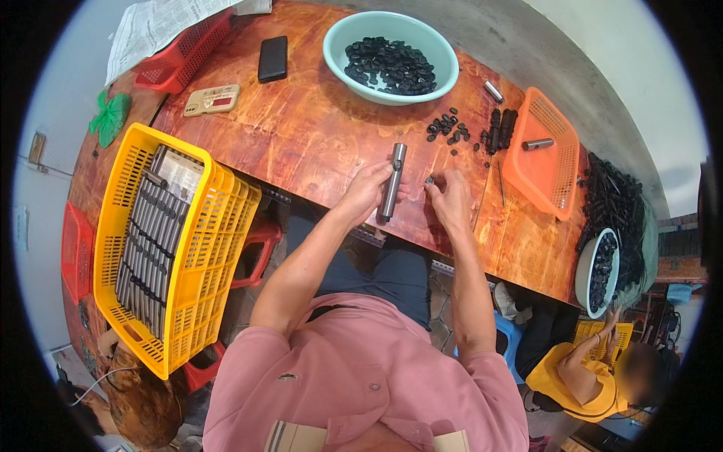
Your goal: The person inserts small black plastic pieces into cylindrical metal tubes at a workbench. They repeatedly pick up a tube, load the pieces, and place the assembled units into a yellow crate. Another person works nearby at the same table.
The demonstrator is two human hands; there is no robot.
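Observation:
A shiny metal tube [392, 183] with a hole near its upper end stands nearly upright in the picture, close to the table's front edge. My left hand [367, 193] is closed around it. To its right, my right hand [453, 197] pinches with thumb and forefinger at a tiny dark piece, too small to make out. Several small black oval caps [449, 129] lie loose on the table beyond my right hand. At the far side, a pale green basin [336, 56] holds a heap of similar black pieces.
On the left stands a yellow crate [197, 248] filled with metal tubes. An orange basket [526, 188] with one tube is at the right, near black rods [602, 200] and a smaller basin [584, 280]. Two phones [273, 59] lie far left. A person in yellow [566, 380] sits lower right.

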